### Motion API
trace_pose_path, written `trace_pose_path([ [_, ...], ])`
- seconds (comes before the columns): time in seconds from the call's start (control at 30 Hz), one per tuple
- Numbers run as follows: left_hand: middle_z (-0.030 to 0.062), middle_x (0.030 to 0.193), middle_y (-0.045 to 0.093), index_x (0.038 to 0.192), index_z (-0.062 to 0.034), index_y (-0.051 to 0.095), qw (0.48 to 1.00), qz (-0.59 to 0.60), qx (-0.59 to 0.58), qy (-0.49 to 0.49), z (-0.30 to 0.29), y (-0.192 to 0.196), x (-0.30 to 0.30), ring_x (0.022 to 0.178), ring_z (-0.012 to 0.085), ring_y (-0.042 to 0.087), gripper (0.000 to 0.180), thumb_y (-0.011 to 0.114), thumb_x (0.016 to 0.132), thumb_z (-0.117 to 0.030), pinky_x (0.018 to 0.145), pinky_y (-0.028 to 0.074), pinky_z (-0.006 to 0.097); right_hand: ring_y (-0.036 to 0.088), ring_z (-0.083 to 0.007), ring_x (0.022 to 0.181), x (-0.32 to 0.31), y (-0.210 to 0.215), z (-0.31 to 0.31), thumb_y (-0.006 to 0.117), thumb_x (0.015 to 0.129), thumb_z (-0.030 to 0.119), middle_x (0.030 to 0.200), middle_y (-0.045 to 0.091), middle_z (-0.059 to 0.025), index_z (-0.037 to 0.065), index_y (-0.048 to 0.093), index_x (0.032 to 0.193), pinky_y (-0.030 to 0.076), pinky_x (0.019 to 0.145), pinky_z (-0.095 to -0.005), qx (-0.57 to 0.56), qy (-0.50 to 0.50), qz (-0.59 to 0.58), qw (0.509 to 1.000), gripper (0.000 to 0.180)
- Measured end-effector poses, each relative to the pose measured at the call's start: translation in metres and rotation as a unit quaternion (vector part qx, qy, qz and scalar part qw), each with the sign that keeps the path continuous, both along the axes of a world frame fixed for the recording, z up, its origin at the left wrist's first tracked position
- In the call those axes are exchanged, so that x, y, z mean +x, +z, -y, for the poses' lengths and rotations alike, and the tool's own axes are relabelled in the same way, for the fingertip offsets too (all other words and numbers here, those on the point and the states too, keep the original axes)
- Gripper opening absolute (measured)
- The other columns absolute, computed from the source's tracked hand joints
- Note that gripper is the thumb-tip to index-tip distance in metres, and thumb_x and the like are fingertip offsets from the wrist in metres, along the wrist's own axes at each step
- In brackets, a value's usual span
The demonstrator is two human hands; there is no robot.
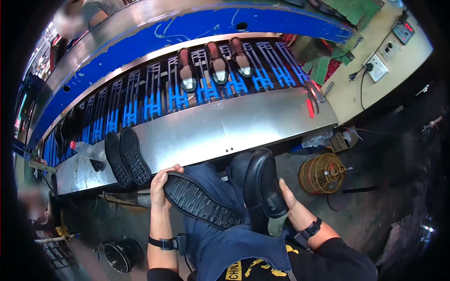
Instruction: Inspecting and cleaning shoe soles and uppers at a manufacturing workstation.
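Inspection step: left hand (159,185) fingers grip one sole (201,201), tread up, over the lap; right hand (286,194) fingers grip a shoe (262,185), below the worktop (243,124) near edge. Next move likely requires aligning both parts.

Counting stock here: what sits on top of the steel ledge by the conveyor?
On the steel ledge: two black soles leaning at its near edge, a clear plastic bottle and red-handled pliers. Whatever lies behind the soles is hidden.

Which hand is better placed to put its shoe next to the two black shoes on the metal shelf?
Probably the left hand: its black sole lies just beside the two black shoes. The right hand is farther away.
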State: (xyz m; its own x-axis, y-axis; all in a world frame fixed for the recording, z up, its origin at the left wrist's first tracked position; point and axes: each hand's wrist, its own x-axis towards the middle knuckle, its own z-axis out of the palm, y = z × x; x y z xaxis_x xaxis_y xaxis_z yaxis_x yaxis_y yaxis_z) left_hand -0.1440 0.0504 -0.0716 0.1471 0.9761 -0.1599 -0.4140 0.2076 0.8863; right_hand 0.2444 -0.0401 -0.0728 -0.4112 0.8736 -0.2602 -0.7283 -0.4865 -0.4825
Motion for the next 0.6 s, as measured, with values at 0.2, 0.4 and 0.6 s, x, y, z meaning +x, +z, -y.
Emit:
trace_pose_path([
  [0.2, 0.0296, 0.131, 0.056, 0.141, 0.0073, 0.043, 0.986, 0.156, 0.027, -0.055, 0.03, 0.059, 0.019, 0.13, 0.0465, 0.048, 0.082, 0.031, 0.1, -0.063, 0.107, 0.044, 0.054, 0.066, -0.0253, 0.109, 0.003, 0.0, 0.004, 0.047, 0.1, 0.053, 0.125, 0.063, -0.0165, -0.002, 0.051, 0.134, 0.054, 0.096, -0.0393, -0.063, 0.04, 0.053, 0.996, 0.065],
  [0.4, 0.0249, 0.122, 0.063, 0.135, 0.0066, 0.049, 0.972, 0.228, -0.047, -0.04, 0.05, 0.093, 0.037, 0.125, 0.0453, 0.053, 0.075, 0.021, 0.104, -0.056, 0.105, 0.046, 0.054, 0.061, -0.0298, 0.119, -0.013, 0.038, -0.011, 0.041, 0.099, 0.06, 0.135, 0.056, -0.0202, -0.004, 0.044, 0.141, 0.052, 0.1, -0.0425, -0.041, 0.046, 0.016, 0.998, 0.077],
  [0.6, 0.0266, 0.121, 0.063, 0.127, 0.008, 0.055, 0.989, 0.099, 0.087, -0.072, 0.062, 0.119, 0.059, 0.12, 0.0421, 0.058, 0.067, 0.024, 0.105, -0.047, 0.106, 0.045, 0.052, 0.059, -0.0252, 0.118, -0.042, 0.081, -0.021, 0.042, 0.093, 0.071, 0.135, 0.056, -0.0208, -0.007, 0.043, 0.142, 0.047, 0.101, -0.0343, 0.159, 0.299, 0.121, 0.933, 0.092],
])
